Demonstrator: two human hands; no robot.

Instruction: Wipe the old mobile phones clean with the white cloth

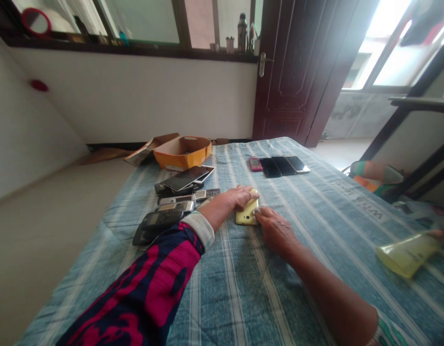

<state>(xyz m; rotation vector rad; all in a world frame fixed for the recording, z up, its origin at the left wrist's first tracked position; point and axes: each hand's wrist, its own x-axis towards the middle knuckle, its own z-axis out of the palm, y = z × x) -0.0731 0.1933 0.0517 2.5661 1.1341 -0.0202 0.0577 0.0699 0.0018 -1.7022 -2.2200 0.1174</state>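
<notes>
A yellow smartphone [247, 214] lies back side up on the striped blue cloth, its small dark camera spot toward me. My left hand [239, 197] reaches over its far end, with the fingers closed about the edge. Along the right edge, my right hand [278, 230] grips the phone, thumb and fingers pressed against its side. Between them the two hands cover the phone's upper and right parts. To the left lie several old phones: a black flat one [185, 178], a keypad phone [207, 193], a silver one [176, 203] and a dark one [160, 218].
An open orange box [187, 153] stands at the far left of the cloth-covered surface [225, 288]. Several dark phones [279, 166] and a pink-red phone [255, 164] are lined up at the far right. A yellow translucent packet [407, 254] rests near the right edge.
</notes>
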